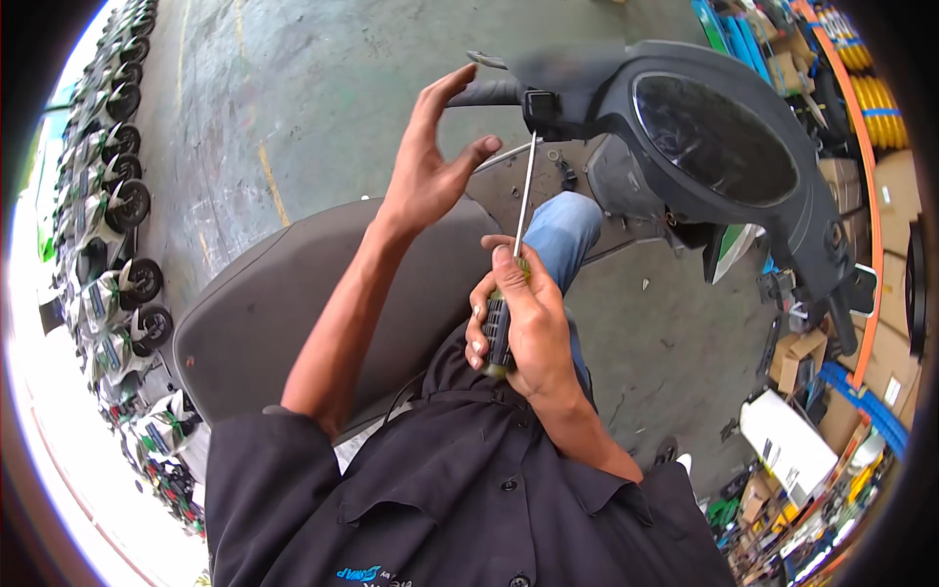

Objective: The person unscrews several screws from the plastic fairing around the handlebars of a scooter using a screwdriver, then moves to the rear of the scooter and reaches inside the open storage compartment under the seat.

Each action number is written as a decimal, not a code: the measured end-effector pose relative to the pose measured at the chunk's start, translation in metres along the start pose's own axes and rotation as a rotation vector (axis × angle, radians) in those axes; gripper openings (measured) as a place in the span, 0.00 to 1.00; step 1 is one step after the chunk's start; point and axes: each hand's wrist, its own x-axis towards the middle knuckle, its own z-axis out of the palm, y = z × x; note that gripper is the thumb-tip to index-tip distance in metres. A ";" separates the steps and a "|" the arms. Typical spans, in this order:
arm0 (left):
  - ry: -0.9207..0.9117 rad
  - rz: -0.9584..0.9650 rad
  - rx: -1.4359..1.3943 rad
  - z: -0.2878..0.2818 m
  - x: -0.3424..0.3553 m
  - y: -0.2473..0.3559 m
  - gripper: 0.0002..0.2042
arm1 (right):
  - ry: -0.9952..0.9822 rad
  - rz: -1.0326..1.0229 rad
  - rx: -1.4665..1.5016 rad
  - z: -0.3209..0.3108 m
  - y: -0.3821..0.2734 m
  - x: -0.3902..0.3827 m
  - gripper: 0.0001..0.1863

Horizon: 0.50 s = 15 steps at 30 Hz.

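My right hand (533, 328) is wrapped round the dark ribbed handle of a screwdriver (497, 333). The long metal shaft points up and away from me, its tip at the underside of a small black switch housing (541, 108) on the scooter's handlebar; whether it touches a screw I cannot make out. Beside the left handlebar grip (484, 93) is my left hand (430, 161), open, thumb and fingers apart. Its fingertips come close to the end of a lever (486, 61). A dark handlebar cover with an oval display (717, 140) spreads to the right.
The scooter's grey seat (323, 293) lies under my left arm. Rows of parked two-wheelers (117, 205) line the far left. On the right, an orange-framed rack (861, 196) stands near cardboard boxes (802, 362) and a white box (787, 445). A phone (863, 291) sits by the right handlebar.
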 end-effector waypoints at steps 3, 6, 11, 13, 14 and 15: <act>0.443 0.056 -0.133 -0.040 -0.053 0.055 0.30 | -0.055 -0.064 0.025 -0.008 0.010 0.015 0.18; 0.906 0.326 0.099 -0.102 -0.115 0.107 0.33 | -0.099 -0.140 -0.003 0.006 0.021 0.025 0.18; 1.115 0.604 -0.235 -0.071 -0.206 0.138 0.25 | -0.096 -0.182 0.000 0.020 0.035 0.022 0.18; 0.874 -0.015 -0.331 0.051 -0.150 0.114 0.24 | -0.077 -0.152 -0.021 0.017 0.045 0.025 0.18; 0.786 0.010 -0.339 0.058 -0.150 0.103 0.24 | -0.062 -0.205 -0.051 0.008 0.040 0.030 0.17; 0.722 0.076 -0.348 0.062 -0.138 0.094 0.24 | -0.085 -0.277 -0.099 0.005 0.031 0.041 0.16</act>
